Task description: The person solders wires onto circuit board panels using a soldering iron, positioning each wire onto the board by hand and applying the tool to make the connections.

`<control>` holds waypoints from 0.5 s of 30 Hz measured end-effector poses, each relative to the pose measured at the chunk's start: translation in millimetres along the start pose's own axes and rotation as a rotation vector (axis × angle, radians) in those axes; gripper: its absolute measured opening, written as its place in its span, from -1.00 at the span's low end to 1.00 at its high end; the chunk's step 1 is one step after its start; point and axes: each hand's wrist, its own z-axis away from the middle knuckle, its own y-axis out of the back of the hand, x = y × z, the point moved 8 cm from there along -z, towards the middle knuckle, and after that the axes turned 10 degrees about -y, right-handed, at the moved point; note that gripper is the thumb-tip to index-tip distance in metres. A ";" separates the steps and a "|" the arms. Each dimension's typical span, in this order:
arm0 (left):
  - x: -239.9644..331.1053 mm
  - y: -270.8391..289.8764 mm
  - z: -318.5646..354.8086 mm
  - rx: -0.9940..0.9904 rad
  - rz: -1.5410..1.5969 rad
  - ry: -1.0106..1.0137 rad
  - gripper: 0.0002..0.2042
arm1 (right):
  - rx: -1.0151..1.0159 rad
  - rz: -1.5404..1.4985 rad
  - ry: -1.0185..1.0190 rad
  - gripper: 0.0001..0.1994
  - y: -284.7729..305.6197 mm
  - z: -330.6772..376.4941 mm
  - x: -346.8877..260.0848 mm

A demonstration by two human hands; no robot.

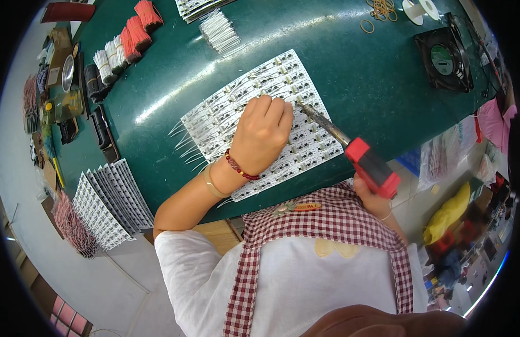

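A white panel of small circuit boards [313, 137] lies slanted on the green table, with thin white wires [184, 140] sticking out past its left edge. My left hand [262, 132] rests over the middle of the panel, fingers curled together; whatever they pinch is hidden beneath them. In my right hand [372, 196] is a soldering gun [375, 168] with a red and black handle. Its metal tip reaches the panel just right of my left fingertips. The right fingers are partly hidden behind the handle.
A bundle of white wires [220, 33] lies beyond the panel. Red wire bundles [137, 36] and white ones [105, 66] sit at the far left. Stacked board panels [105, 205] stand at the near left. A black fan [442, 59], a white spool [420, 10] and rubber bands [382, 10] are at the right.
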 end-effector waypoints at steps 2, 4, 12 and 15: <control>0.1 -0.2 -1.0 -0.012 -0.003 0.004 -0.75 | 0.005 -0.001 -0.005 -0.77 1.5 0.8 1.8; 0.4 -0.7 -2.0 -0.022 -0.002 -0.002 -0.76 | 0.007 0.016 0.006 -0.78 2.5 3.0 4.0; 0.7 0.6 1.4 -0.010 0.001 -0.007 -0.74 | -0.036 -0.237 -0.176 -0.85 1.8 9.4 26.3; 1.2 1.4 3.5 0.021 0.022 -0.018 -0.74 | -0.054 -0.183 -0.123 -0.84 0.2 7.5 18.3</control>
